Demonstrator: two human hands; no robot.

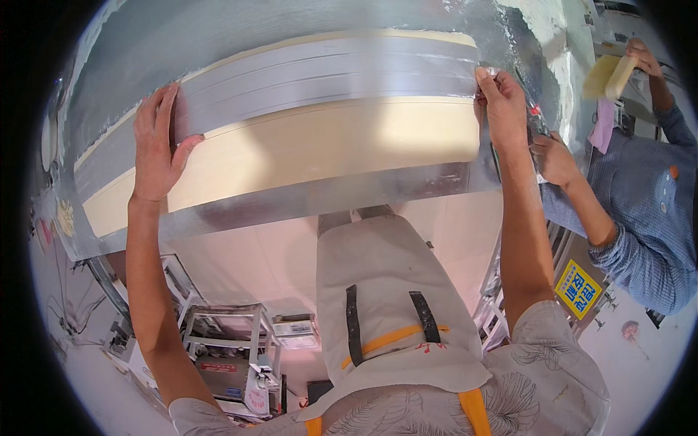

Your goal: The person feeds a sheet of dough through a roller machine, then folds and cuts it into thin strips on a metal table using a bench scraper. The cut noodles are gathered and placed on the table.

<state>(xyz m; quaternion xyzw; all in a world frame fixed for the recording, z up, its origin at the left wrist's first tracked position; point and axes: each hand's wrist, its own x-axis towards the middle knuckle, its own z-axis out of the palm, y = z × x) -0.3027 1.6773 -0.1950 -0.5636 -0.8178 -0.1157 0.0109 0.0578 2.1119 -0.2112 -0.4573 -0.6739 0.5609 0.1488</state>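
Overhead, a long cream panel banded with silver foil tape is held against the foil-clad duct. Left hand is spread flat, fingers extended, on the tape's left end. Right hand is pinched closed on the tape's right end. A co-worker's hand is seen just beside it.

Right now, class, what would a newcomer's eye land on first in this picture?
A wide cream panel banded with silver tape strips spans the upper middle, lying on a foil-covered surface. The left hand presses flat on the tape's left end, and the right hand pinches its right end. At the far right, another person in a blue shirt raises a pale brush.
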